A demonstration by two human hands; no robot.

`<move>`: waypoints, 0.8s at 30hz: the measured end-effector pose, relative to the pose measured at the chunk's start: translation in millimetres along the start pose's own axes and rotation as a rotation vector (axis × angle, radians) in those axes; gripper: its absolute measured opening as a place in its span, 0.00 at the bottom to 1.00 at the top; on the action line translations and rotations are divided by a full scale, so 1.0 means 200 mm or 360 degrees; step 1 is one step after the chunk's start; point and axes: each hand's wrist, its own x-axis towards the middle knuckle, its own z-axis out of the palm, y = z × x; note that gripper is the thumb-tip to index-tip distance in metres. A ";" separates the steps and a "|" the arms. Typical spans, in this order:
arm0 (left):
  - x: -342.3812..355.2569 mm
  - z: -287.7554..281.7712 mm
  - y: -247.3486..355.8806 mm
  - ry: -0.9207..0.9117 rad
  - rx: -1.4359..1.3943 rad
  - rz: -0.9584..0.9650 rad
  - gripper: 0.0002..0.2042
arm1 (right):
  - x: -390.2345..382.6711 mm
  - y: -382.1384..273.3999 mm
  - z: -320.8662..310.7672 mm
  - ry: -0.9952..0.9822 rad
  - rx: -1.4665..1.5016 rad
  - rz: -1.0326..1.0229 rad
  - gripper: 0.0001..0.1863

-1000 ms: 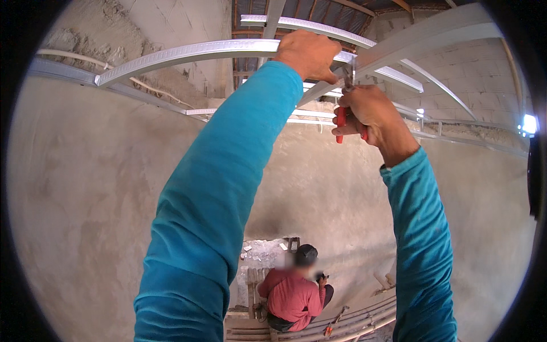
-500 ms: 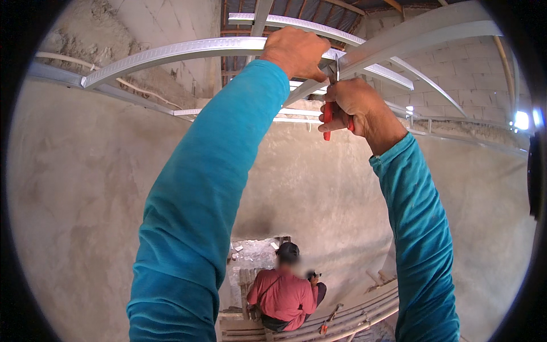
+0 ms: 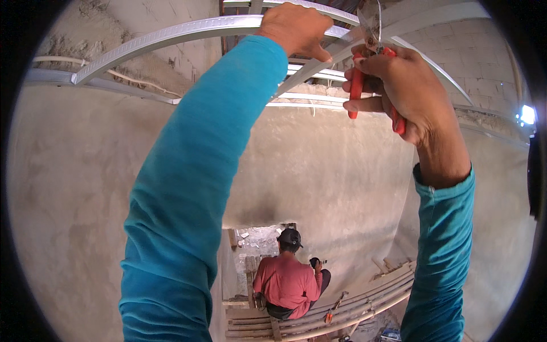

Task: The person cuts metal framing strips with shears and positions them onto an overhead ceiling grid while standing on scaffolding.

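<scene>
Overhead, my left hand is wrapped over a long silvery metal ceiling channel, its thumb pointing down beneath. My right hand holds red-handled tin snips to the right of it. The snips' blades point upward and are spread, and the handles stand apart with my fingers around them. A wide metal profile runs behind the blades toward the upper right. Whether the blades touch it, I cannot tell.
Below, a person in a red shirt and dark cap sits on poles and planks, holding a dark object. An orange-handled tool lies on the poles. A plastered wall rises ahead. More metal channels cross overhead.
My right hand has moved right and nearer with the snips, away from the joint by my left hand. The snips' handles have spread wider. My left hand stays on the channel.
</scene>
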 end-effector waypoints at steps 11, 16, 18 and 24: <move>0.02 0.09 -0.12 0.0221 0.0286 0.0114 0.19 | -0.61 0.30 -0.35 0.0177 0.0092 0.0265 0.22; 0.16 0.04 -0.05 0.0483 0.0304 0.0061 0.18 | -0.86 0.65 -0.46 0.0248 0.0046 0.0415 0.19; 0.25 0.07 -0.02 0.0660 0.0213 -0.0132 0.18 | -0.95 0.79 -0.48 0.0258 0.0073 0.0523 0.19; 0.25 -0.07 0.07 0.0889 -0.0212 -0.0476 0.19 | -1.28 1.19 -0.46 0.0272 0.0219 0.0759 0.18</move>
